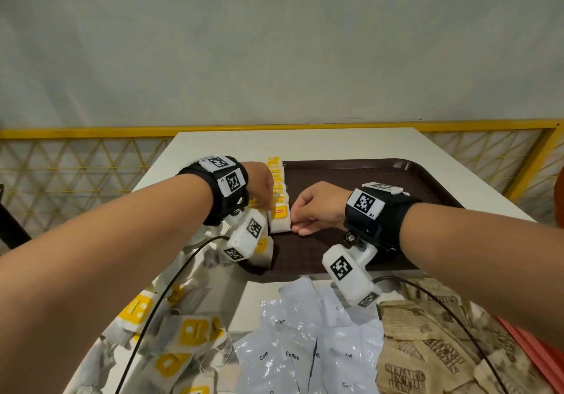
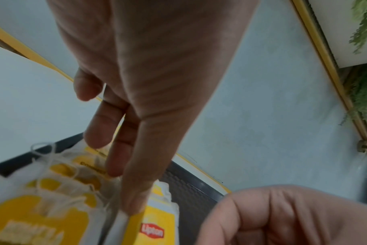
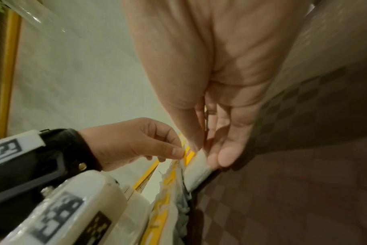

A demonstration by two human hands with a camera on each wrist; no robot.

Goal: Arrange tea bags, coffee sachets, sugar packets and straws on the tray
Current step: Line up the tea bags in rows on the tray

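**Both hands close in on the front tea bag of the row**

Here we are at the left edge of the tray (image 1: 351, 170), and both hands meet on one spot. The row of tea bags (image 1: 276, 180) stands on edge along that rim, its long axis running straight away from the person, and the nearest tea bag (image 1: 280, 217) sits squarely between the two hands.

The left hand (image 1: 262, 186) comes at it from the row's outer side, fingers curled down, and in the right wrist view thumb and forefinger pinch at the top of the bags near the yellow tag. The right hand (image 1: 317, 207) sits just on the tray side of that same bag, fingers bent, fingertips (image 3: 226, 157) pressed to its white face and thumb at the tag, so it is nipping the bag rather than spread flat.

Which hand is nearer? Neither, really; both are touching. My read: this bag is being squared up against the row, so the move that counts is a short push along the row's axis, away from the person.

Plenty still to come. Loose tea bags (image 1: 183, 332) lie below the left forearm, coffee sachets (image 1: 293, 348) between the forearms, sugar packets (image 1: 427, 341) under the right one, all on the table (image 1: 305, 143), off the tray. Straws I cannot make out.
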